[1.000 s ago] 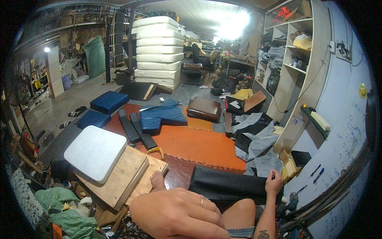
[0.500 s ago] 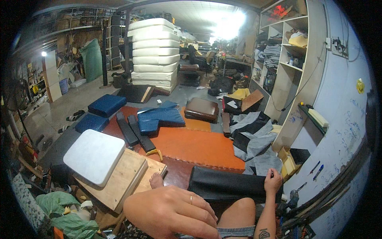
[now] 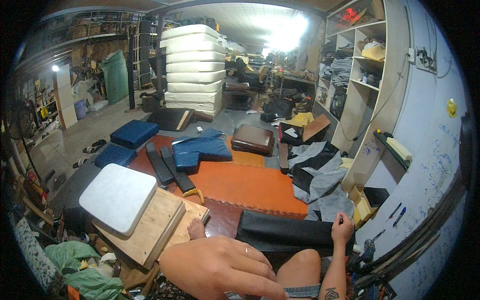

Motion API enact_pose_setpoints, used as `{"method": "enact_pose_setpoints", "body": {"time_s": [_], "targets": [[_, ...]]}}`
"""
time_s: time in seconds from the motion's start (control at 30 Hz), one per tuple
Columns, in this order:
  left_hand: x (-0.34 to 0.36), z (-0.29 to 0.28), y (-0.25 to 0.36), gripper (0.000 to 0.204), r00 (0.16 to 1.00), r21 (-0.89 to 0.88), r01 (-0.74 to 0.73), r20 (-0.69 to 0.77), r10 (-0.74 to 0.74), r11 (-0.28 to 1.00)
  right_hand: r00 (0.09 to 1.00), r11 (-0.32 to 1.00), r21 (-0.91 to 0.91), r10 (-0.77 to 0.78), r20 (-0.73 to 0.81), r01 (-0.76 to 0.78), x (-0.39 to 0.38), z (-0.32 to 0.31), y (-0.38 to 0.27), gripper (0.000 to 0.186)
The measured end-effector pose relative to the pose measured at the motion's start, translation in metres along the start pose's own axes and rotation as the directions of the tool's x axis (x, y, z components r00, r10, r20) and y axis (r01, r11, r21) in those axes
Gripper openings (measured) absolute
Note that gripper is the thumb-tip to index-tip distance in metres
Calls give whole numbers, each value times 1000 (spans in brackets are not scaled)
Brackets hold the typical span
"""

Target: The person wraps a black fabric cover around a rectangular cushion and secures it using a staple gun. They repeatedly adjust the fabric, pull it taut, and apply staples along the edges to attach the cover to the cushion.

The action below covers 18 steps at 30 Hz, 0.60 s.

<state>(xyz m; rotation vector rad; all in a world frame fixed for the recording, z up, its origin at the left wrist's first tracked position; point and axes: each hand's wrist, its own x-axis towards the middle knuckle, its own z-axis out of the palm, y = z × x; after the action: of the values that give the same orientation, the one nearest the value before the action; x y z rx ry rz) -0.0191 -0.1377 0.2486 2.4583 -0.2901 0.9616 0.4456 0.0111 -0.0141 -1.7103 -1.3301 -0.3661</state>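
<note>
My left hand [image 3: 225, 265] is large in the lower middle, back upward, a ring on one finger, its fingers curled and close together; whatever lies under them is hidden. My right hand [image 3: 343, 227] is at the right end of a long black padded piece [image 3: 285, 231], fingers curled round something small and dark that I cannot make out. My bare foot [image 3: 196, 230] rests by plywood boards [image 3: 150, 235], on which a white rounded-square cushion [image 3: 117, 197] lies at the left. My bare knee [image 3: 302, 270] shows below the black piece.
Orange padded sheet [image 3: 245, 190], blue cushions [image 3: 132, 132], black strips [image 3: 167, 167] and a brown cushion [image 3: 252, 139] lie ahead. Grey-black cloth [image 3: 315, 175] is heaped right, before shelving [image 3: 370, 100]. White cushions [image 3: 192, 65] are stacked behind. Green sacks [image 3: 87, 280] lie lower left; a wall [image 3: 425, 200] borders the right.
The view has shifted slightly since a second ago, with the scene a little left in it. My left hand moved slightly left, then back right a little; my right hand stays at the black piece.
</note>
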Motion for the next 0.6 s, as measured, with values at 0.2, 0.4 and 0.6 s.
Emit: {"method": "enact_pose_setpoints", "body": {"time_s": [0.2,0.4,0.6], "targets": [[-11,-15,-12,45,924,-96,378,-26,-382,921,1000,999,22,22,5,-22,-2,11,6,23],[-72,9,-210,52,537,202,838,-476,-696,507,999,1000,-4,19,40,-19,7,0,1,21],[-163,4,-261,55,-69,-294,952,51,-996,-81,998,999,15,47,34,-48,3,-1,6,22]]}}
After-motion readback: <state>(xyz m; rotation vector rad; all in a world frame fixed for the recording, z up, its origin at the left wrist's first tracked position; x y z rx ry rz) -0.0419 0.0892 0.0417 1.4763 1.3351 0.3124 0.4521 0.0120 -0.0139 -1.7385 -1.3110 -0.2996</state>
